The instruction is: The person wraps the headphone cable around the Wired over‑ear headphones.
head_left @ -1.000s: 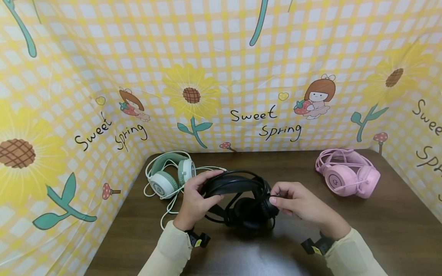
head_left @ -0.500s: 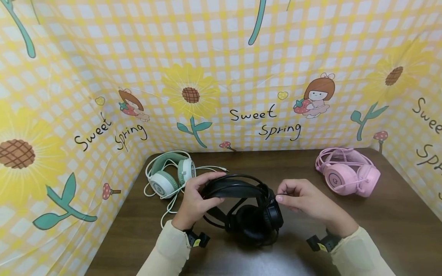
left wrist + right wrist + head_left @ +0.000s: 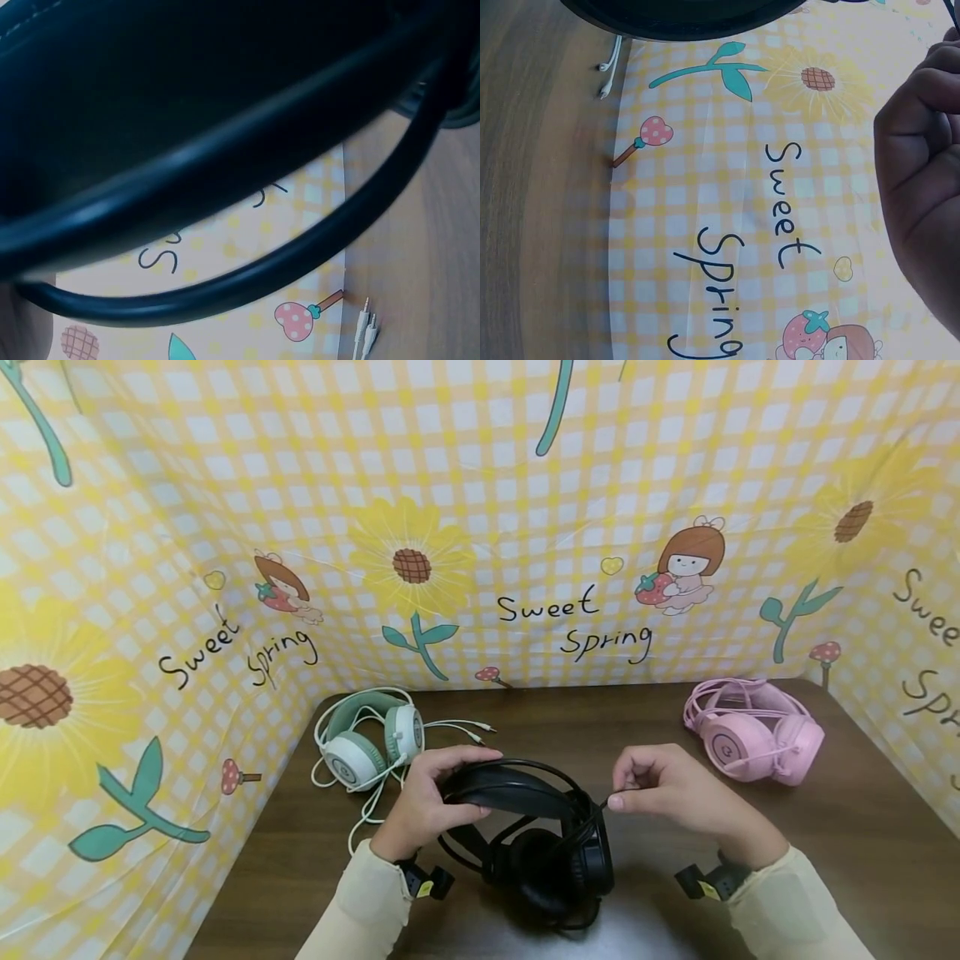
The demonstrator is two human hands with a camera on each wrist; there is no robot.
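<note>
Black over-ear headphones [image 3: 517,789] are tilted above the table in the head view, ear cups lower than the headband. My left hand [image 3: 427,802] grips the left end of the headband, thumb in front and fingers behind. To the right of the ear cups, my right hand [image 3: 667,797] pinches a thin black cable [image 3: 604,804] between thumb and curled index finger. The headband's outer tubes [image 3: 285,274] fill much of the left wrist view. Part of my right hand [image 3: 922,157] shows at the right edge of the right wrist view; its fingertips are hidden there.
Mint-green and white headphones [image 3: 367,743] lie at the back left, their white cable and plugs [image 3: 364,330] trailing behind the black pair. Pink headphones [image 3: 753,735] lie at the back right. A yellow checked cloth [image 3: 525,543] walls the brown table [image 3: 300,877] at the back and sides.
My right hand has drawn away to the right with the cable end. The black headphones have tipped, their ear cups coming lower and nearer, while my left hand keeps its grip.
</note>
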